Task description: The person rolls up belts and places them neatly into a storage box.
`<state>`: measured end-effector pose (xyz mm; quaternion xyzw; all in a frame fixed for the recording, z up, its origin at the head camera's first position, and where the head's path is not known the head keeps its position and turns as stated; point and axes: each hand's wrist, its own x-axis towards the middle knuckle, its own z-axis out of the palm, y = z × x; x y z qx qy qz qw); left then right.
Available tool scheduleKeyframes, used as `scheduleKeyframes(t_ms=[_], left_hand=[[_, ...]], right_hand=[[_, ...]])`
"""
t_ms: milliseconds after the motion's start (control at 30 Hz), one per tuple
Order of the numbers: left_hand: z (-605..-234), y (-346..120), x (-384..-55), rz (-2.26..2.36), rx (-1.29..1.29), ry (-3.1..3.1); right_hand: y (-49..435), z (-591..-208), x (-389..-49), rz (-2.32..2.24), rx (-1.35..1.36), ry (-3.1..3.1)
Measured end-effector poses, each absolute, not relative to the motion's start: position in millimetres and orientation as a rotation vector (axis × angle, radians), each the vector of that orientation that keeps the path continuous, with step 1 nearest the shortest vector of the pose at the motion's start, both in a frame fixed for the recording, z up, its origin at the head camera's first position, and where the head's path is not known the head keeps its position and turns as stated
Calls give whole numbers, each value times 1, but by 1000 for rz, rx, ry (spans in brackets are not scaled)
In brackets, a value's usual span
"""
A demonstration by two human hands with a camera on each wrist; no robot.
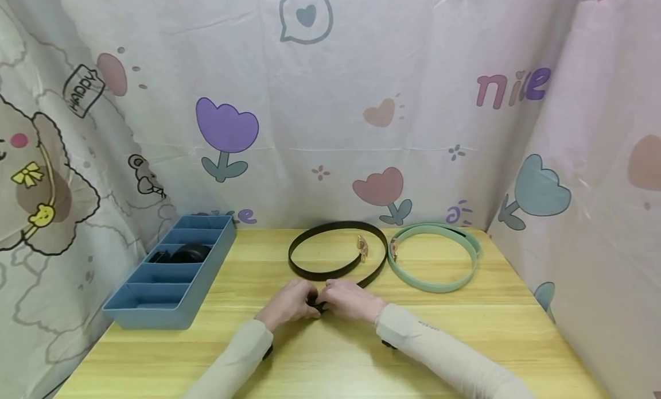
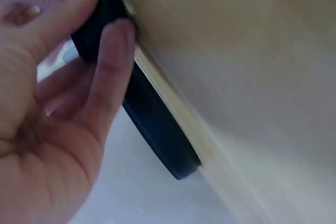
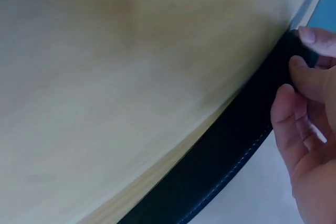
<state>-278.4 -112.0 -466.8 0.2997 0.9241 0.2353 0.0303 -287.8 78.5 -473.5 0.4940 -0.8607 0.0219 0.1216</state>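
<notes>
Pinching black belt [image 3: 226, 142] w/ both grips, L hand [image 1: 290, 302] & R hand [image 1: 351, 299] mostly hide the held bit.

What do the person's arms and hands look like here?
The left sleeve and right sleeve are long and pale cream; the right bears a dark marking, too small to read. A small black piece shows below each wrist. The left hand and right hand wear no gloves.
</notes>
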Motion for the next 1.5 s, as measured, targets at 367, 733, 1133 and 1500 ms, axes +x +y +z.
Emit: scheduleKeyframes(t_ms=[367, 733, 1133, 1500], left_hand=[[-471, -102, -274, 653, 1004, 2901], [-472, -97, -275, 644, 1058, 2917], [-471, -84, -266, 659, 889, 3070], [-465, -86, -273, 663, 930, 2894]], right_hand=[[86, -474, -289, 116, 1507, -2512], [92, -472, -285, 145, 1434, -2546], [91, -472, -281, 120, 1403, -2580], [104, -475, -288, 96, 1476, -2509]])
